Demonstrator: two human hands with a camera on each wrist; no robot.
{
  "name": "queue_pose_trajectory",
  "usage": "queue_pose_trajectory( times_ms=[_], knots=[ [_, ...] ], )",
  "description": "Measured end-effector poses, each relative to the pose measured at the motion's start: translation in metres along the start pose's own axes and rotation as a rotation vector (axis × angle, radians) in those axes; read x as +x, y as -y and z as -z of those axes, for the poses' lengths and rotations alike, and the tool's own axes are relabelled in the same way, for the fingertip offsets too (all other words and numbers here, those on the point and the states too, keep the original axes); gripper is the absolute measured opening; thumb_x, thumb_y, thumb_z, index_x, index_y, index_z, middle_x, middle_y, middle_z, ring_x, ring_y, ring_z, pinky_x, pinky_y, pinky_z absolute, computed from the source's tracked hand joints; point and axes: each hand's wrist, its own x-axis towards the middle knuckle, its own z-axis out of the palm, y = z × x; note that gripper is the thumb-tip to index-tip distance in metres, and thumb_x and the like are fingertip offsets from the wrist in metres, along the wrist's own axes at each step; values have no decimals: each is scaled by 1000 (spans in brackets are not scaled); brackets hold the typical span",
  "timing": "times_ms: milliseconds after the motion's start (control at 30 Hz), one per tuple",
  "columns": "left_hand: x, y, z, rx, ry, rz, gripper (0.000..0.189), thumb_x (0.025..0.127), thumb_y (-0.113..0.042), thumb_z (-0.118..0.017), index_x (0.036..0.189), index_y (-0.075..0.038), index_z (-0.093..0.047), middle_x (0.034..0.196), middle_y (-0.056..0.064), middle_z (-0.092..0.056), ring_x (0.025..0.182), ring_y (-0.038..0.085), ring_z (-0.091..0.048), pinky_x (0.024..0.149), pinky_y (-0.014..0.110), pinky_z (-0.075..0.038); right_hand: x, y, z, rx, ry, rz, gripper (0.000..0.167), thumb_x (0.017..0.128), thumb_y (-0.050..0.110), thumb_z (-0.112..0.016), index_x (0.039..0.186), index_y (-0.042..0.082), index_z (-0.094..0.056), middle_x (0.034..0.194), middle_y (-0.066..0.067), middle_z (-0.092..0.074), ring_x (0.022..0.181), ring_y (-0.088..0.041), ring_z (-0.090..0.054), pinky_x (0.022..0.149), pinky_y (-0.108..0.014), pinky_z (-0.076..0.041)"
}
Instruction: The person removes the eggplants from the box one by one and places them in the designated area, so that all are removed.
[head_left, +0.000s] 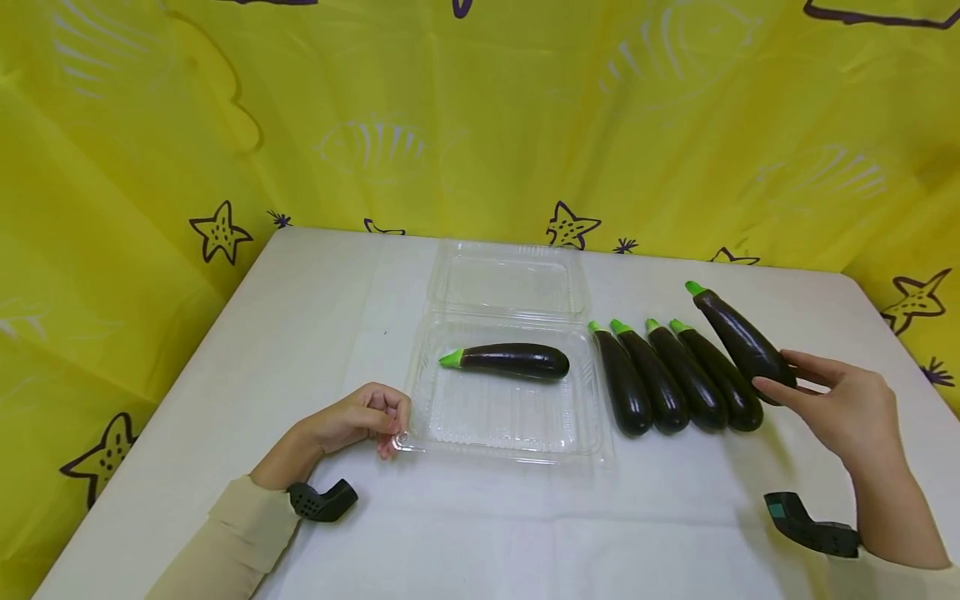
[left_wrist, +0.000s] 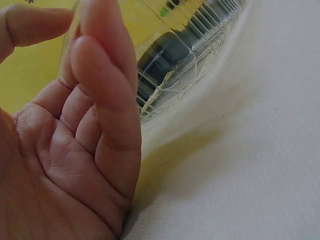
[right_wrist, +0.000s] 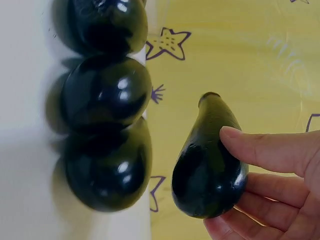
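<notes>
My right hand point(head_left: 851, 404) grips a dark purple eggplant point(head_left: 746, 342) by its thick end, thumb on one side and fingers on the other. Its green stem points up and to the left, and in the right wrist view the eggplant point(right_wrist: 210, 170) is held clear of the table. My left hand point(head_left: 367, 417) pinches the near left corner of a clear plastic clamshell box point(head_left: 487, 423), which lies with its lid point(head_left: 510, 279) folded back. Inside the base, one eggplant point(head_left: 517, 361) lies crosswise, stem to the left.
Several more eggplants point(head_left: 654, 383) lie side by side right of the box, green stems pointing away from me. A white cloth point(head_left: 480, 533) covers the table. Behind it hangs a yellow curtain point(head_left: 480, 125) with starfish and fish drawings.
</notes>
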Motion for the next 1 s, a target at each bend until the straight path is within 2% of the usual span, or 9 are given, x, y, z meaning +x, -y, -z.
queue_pose_trajectory(
  times_ms=[33,67,167,233,333,500,633,667,1000],
  knots=[
    [0,0,0,0,-1,1,20,82,0,-47,77,18,-42,67,-3,-61,56,8,-56,53,21,-45,1,-1,-1,-10,-1,-7,69,78,41,-69,127,-4,-51,121,-27,-52,112,-41,-48,51,-12,-38],
    [0,0,0,0,2,-3,20,82,0,-47,77,18,-42,67,-2,-61,56,8,-55,53,21,-45,1,-2,0,-15,18,4,70,80,41,-67,127,-7,-48,122,-34,-46,114,-51,-39,54,-15,-39],
    [0,1,1,-1,8,-4,20,83,0,-47,77,18,-42,67,-2,-61,55,8,-55,53,21,-46,0,-6,0,-37,26,-15,71,82,42,-64,128,-9,-46,122,-37,-44,116,-53,-34,64,-34,-45],
    [0,2,1,-2,10,-2,20,83,-1,-47,77,18,-42,67,-2,-61,55,8,-55,53,22,-46,1,-11,1,-40,33,-25,72,82,42,-63,128,-10,-44,122,-38,-42,116,-54,-31,70,-49,-43],
    [0,2,2,-3,10,-2,21,83,-1,-47,77,19,-41,67,-2,-61,56,8,-55,53,21,-46,8,-28,-2,-63,30,-44,75,81,48,-62,130,-7,-45,121,-35,-46,116,-54,-32,75,-58,-38],
    [0,1,1,-7,14,4,21,83,-1,-47,78,18,-42,67,-3,-61,57,7,-56,53,20,-45,30,-71,-12,-76,49,-67,82,78,54,-62,130,-7,-45,122,-35,-45,115,-52,-35,72,-58,-39],
    [0,1,1,-7,14,6,21,84,-2,-47,78,17,-41,67,-3,-61,58,7,-57,54,20,-46,47,-108,-24,-94,44,-45,84,76,58,-62,129,-4,-47,117,-33,-51,109,-49,-42,68,-54,-40],
    [0,1,1,-9,13,7,21,83,-2,-47,78,18,-41,67,-3,-61,58,7,-57,54,20,-46,49,-113,-26,-85,54,-34,85,75,59,-62,130,-4,-47,116,-33,-52,108,-50,-41,70,-57,-38],
    [0,0,1,-11,10,16,21,83,-2,-47,78,18,-41,67,-3,-61,58,7,-56,54,20,-46,52,-123,-30,-91,96,-7,84,77,58,-60,128,-7,-47,114,-33,-53,103,-49,-44,70,-55,-38]
  ],
)
